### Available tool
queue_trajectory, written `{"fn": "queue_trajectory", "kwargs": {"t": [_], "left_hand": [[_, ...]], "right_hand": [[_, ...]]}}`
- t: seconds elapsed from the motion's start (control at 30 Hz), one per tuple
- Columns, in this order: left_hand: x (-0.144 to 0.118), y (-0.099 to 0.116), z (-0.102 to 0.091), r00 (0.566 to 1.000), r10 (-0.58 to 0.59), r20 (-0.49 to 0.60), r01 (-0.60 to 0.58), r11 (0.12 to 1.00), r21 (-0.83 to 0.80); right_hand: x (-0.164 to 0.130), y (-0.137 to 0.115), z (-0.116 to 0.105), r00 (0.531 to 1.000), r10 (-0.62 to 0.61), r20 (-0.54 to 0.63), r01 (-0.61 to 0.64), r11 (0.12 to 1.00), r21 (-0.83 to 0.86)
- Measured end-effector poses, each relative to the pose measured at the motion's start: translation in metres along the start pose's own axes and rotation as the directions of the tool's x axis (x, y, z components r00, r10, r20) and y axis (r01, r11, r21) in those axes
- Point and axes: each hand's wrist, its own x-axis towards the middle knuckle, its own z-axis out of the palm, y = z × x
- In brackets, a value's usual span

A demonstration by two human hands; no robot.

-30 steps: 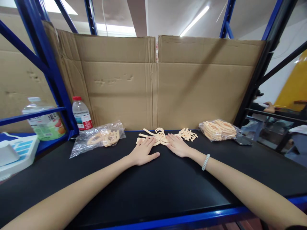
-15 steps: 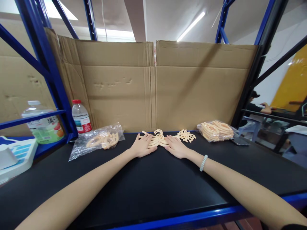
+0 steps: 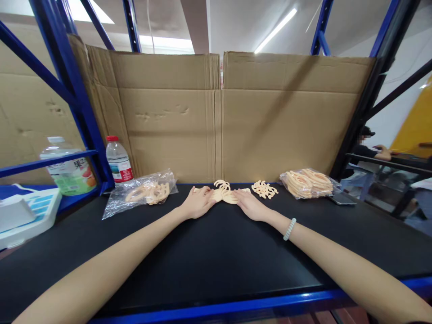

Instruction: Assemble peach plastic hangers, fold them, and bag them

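Note:
Between my hands lies a gathered stack of pale beige curved pieces (image 3: 229,198), which look like flat wooden hoops or handles. My left hand (image 3: 198,202) is at the left end of the stack, its fingers bent and closed over the pieces. My right hand (image 3: 250,204), with a pale beaded bracelet on the wrist, rests on the right end with its fingers stretched out along the pieces. A small fan of curved beige pieces (image 3: 222,184) sticks out behind the stack. Just right of my right hand is a loose heap of small beige pieces (image 3: 264,189).
A clear bag of beige rings (image 3: 148,192) lies left, a fuller bag (image 3: 306,183) right beside a phone (image 3: 342,199). A red-capped bottle (image 3: 119,161), a large jug (image 3: 69,171) and a white-and-blue device (image 3: 42,209) stand left. Cardboard (image 3: 168,130) closes the back. A person sits far right.
The curved pieces, spread out before, are drawn into a tighter stack. My left hand's fingers have bent inward from lying flat. The view has shifted slightly.

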Motion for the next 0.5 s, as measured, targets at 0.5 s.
{"fn": "queue_trajectory", "kwargs": {"t": [0.5], "left_hand": [[0.0024,-0.0065,0.0094,0.998,-0.034,-0.048,0.033,0.999,-0.007]], "right_hand": [[-0.0036,0.0007,0.0013,0.994,0.019,-0.105,-0.027,0.997,-0.07]]}}
